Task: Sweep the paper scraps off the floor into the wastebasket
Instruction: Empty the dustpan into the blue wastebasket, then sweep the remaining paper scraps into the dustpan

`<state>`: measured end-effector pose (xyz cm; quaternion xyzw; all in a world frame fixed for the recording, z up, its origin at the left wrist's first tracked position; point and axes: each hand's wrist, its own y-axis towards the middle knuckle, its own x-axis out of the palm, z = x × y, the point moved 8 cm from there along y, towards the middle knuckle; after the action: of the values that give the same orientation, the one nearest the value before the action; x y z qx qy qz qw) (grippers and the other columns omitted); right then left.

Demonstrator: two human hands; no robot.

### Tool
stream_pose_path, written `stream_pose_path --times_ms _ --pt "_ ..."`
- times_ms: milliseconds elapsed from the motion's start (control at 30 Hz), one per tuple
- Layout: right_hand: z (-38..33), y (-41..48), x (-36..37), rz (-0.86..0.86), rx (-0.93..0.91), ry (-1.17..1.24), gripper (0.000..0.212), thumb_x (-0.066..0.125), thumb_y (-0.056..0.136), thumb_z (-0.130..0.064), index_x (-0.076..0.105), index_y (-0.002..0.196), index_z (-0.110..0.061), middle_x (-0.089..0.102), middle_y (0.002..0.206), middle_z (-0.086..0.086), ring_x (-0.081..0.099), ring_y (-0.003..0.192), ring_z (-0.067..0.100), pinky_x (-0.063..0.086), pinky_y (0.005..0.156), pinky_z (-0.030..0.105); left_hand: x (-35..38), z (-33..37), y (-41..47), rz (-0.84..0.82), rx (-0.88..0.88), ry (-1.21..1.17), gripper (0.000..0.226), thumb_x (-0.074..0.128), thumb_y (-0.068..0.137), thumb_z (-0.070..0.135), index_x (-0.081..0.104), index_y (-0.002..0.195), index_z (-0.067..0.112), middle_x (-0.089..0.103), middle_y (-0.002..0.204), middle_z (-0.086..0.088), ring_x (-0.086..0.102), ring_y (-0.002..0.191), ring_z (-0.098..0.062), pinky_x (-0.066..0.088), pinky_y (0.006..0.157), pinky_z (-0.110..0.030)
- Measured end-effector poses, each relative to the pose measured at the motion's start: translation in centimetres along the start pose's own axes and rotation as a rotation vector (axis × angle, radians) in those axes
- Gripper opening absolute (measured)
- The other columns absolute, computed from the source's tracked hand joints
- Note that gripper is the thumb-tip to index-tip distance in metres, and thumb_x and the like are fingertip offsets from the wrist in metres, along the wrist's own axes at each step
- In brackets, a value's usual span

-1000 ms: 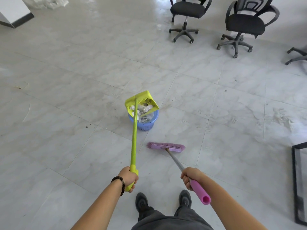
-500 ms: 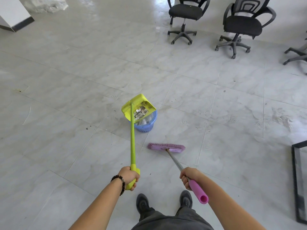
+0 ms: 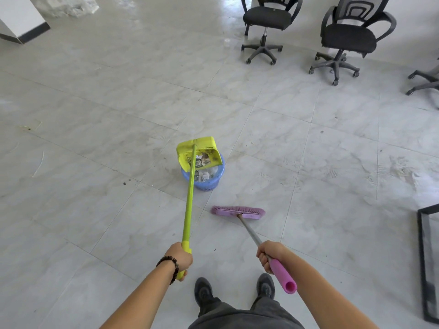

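We tip dustpan (image 3: 198,150) over wastebasket (image 3: 206,184), left hand (image 3: 181,258) gripping handle; right hand (image 3: 269,255) holds broom (image 3: 238,211) near right. Next: shake scraps (image 3: 202,161) out.

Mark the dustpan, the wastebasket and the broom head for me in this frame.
dustpan (image 3: 187,148): head view, on the yellow back panel left of the handle joint.
wastebasket (image 3: 206,184): head view, on the blue front wall below the rim.
broom head (image 3: 228,212): head view, on the purple block left of the handle.
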<state>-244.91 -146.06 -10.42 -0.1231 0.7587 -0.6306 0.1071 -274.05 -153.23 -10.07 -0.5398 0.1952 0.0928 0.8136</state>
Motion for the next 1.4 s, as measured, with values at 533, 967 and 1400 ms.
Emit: stream_pose_path --times_ms 533,967,1400 --pt "0.2 -0.4 0.8 -0.073 -0.009 0.053 0.005 0.046 0.090 0.000 0.050 0.093 -0.002 0.050 0.052 0.006 0.044 0.034 0.011 0.040 0.034 0.019 0.3 -0.2 -1.2 -0.017 -0.011 -0.194 0.015 0.046 0.086 -0.006 0.052 0.095 0.004 0.049 0.071 -0.014 0.044 0.047 -0.021 0.037 0.043 -0.023" --pt "-0.2 0.9 -0.8 -0.024 -0.003 0.014 0.011 0.049 0.094 -0.005 0.048 0.083 -0.008 0.042 0.042 0.000 0.034 0.028 0.009 0.032 0.030 0.015 0.6 10.8 -10.7 -0.443 0.261 -0.779 0.019 0.059 0.092 0.006 0.047 0.078 0.012 0.044 0.063 0.001 0.034 0.038 -0.005 0.026 0.031 -0.015" --pt "14.5 -5.3 -6.1 0.035 -0.071 0.825 0.021 0.048 0.098 -0.008 0.044 0.077 -0.009 0.038 0.049 -0.003 0.033 0.028 0.004 0.024 0.028 0.012 12.0 14.4 -12.5 -0.833 0.081 -0.514 0.023 0.043 0.092 0.003 0.038 0.072 0.015 0.039 0.054 0.003 0.033 0.030 -0.004 0.026 0.025 -0.013"
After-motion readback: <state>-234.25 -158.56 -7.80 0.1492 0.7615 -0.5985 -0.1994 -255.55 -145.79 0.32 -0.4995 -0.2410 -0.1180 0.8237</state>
